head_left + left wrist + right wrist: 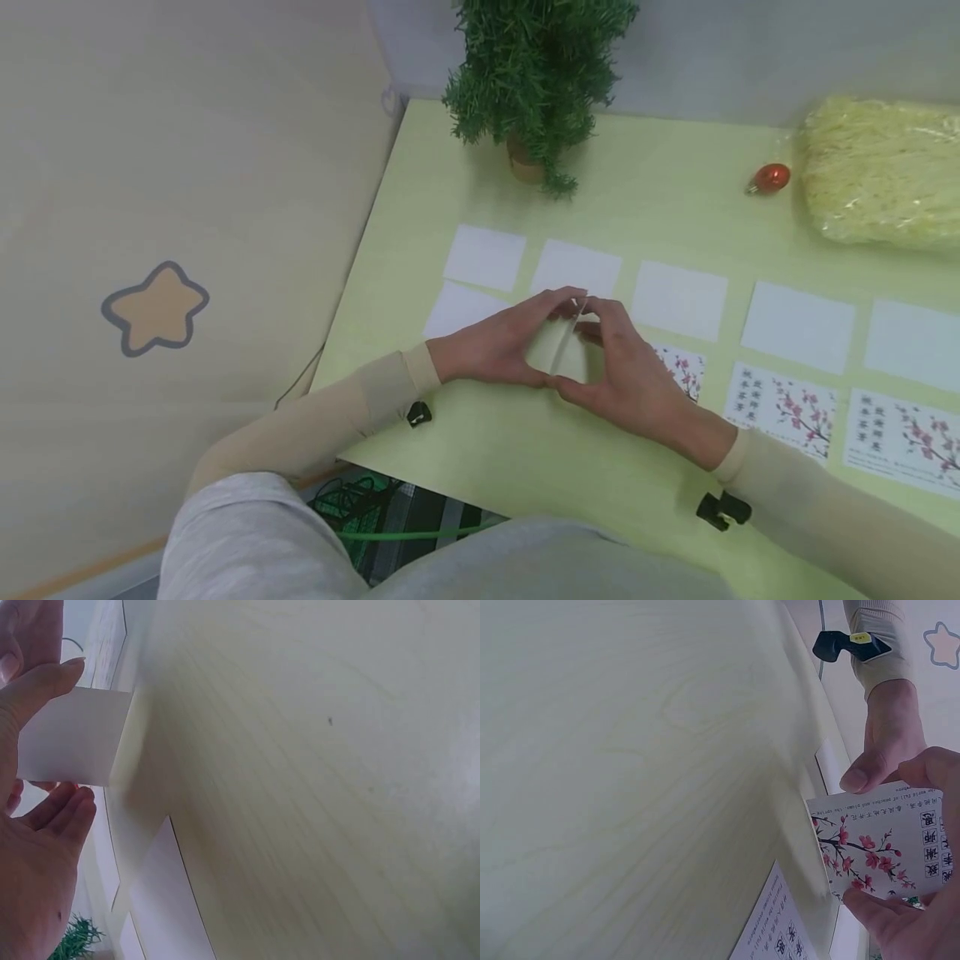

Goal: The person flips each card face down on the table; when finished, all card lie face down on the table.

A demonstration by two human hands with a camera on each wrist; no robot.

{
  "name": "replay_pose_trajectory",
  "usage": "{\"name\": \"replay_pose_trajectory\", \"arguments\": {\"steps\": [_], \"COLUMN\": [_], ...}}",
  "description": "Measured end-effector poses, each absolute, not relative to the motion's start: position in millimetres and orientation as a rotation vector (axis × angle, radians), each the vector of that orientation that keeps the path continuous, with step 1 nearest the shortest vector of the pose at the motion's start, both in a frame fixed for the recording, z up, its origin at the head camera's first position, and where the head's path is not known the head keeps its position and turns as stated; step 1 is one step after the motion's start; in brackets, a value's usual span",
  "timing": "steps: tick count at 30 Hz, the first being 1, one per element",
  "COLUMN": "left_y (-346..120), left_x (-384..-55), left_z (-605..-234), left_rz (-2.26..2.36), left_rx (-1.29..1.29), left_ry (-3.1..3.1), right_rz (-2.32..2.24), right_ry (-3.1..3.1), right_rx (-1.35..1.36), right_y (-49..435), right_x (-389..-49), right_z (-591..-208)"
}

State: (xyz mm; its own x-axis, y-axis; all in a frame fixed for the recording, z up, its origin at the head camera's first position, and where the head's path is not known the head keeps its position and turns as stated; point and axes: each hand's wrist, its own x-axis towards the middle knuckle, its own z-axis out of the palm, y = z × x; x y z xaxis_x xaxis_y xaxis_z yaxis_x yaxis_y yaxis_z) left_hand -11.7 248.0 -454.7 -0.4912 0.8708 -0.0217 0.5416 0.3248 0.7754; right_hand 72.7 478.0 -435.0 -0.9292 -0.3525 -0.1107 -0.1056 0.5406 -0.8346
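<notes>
Between my two hands stands a printed greeting card (567, 337), seen nearly edge-on from the head. My left hand (498, 342) and right hand (637, 375) hold it at its near and far edges with thumbs and fingertips. In the left wrist view the card's plain white side (71, 739) faces the left palm. Pink blossom branches and Chinese characters cover its other side (877, 847), turned toward the right palm. A blank card (465, 307) lies by the left wrist, and a blossom card (682, 367) is partly hidden by the right hand.
Blank white cards (679, 300) form a row behind my hands. More blossom cards (783, 407) lie on the table (457, 433) to the right. Farther back are a small artificial pine tree (525, 83), a red ornament (771, 178) and a bag of yellow shredded filler (885, 171).
</notes>
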Motion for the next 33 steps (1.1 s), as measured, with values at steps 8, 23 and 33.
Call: {"name": "replay_pose_trajectory", "arguments": {"steps": [8, 23, 33], "left_y": [246.0, 240.8, 239.6], "left_x": [-13.1, -19.6, -18.4], "left_z": [-454.6, -453.5, -452.7], "left_rz": [1.006, 0.699, 0.431], "left_rx": [1.259, 1.270, 1.341], "left_ry": [2.164, 2.322, 2.452], "right_rz": [-1.392, -0.958, -0.754], "right_ry": [2.516, 2.830, 2.831], "right_rx": [-0.391, -0.938, -1.035], "right_y": [479.8, 507.0, 503.2], "right_x": [76.7, 72.7, 68.4], "right_z": [-436.5, -453.5, -463.3]}}
